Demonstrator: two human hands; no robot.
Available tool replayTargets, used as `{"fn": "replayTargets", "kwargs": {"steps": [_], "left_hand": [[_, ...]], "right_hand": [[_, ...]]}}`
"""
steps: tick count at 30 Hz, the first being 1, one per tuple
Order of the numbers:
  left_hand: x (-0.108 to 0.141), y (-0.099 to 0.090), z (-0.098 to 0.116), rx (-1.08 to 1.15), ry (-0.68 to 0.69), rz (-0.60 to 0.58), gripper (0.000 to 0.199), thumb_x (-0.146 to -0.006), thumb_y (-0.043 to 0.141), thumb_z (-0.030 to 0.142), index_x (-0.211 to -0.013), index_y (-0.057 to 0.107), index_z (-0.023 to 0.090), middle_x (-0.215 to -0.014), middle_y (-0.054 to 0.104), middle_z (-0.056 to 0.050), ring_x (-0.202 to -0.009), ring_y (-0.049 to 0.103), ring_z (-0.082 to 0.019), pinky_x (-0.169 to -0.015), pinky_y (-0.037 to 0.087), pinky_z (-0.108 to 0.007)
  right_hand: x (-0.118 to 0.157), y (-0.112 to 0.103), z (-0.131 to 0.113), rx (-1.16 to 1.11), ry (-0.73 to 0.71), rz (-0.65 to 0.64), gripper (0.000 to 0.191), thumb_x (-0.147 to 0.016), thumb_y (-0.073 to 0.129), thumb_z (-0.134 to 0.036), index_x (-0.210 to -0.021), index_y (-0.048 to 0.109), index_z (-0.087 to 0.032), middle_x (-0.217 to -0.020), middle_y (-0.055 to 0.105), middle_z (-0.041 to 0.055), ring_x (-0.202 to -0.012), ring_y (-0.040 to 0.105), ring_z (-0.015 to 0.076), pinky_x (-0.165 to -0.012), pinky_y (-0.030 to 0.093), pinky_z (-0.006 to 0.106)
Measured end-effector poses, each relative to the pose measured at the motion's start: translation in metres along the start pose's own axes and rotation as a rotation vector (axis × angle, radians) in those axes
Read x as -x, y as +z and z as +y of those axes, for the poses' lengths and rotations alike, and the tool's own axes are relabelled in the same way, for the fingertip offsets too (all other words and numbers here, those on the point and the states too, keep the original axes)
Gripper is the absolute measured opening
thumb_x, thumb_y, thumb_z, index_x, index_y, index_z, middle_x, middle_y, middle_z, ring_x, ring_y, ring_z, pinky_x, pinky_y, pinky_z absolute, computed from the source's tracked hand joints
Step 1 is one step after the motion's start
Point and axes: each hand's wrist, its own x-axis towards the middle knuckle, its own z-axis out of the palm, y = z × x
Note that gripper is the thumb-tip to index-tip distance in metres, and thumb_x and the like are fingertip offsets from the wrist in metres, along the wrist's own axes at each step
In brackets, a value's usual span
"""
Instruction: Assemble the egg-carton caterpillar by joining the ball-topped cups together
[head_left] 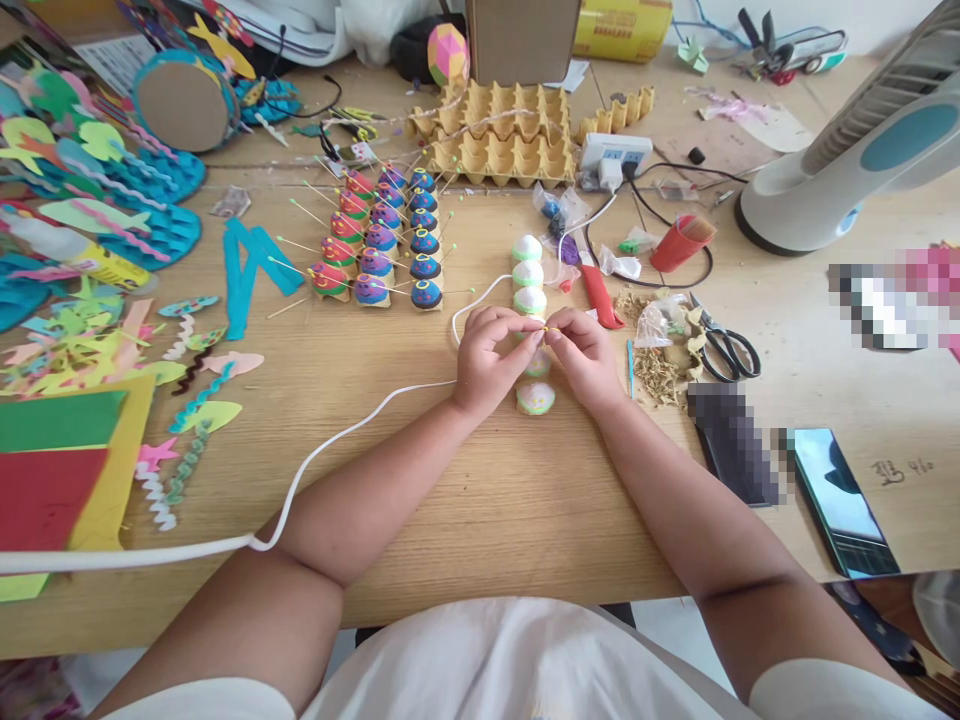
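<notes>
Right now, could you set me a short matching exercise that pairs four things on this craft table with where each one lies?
Things:
1. scissors
2. egg tray
3. fan
4. foam sheets

Places:
A. far right of the table
B. near left edge
C. far side, middle, behind the painted figures
D. just right of the right hand

Pairs: 1-D, 2-C, 3-A, 4-B. The left hand and right hand meet, pinching something small over a row of white domes.

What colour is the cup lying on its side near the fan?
Red cup, seen in the head view.
</notes>
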Motion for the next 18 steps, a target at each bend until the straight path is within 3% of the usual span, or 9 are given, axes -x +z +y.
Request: {"fn": "replayTargets", "kwargs": {"steps": [18], "left_hand": [[0.0,0.0013,-0.0001,0.02,0.02,0.021,0.004,-0.103,0.081,0.027,-0.103,0.085,0.028,-0.099,0.083,0.001,-0.1,0.075,-0.018,-0.1,0.056,-0.036]], "right_hand": [[-0.0005,0.0017,0.0011,-0.011,-0.016,-0.002,0.046,-0.093,0.081,-0.068,-0.085,0.07,-0.024,-0.08,0.066,-0.0012,-0.074,0.058,0.0145,-0.069,0.049,0.031]]}}
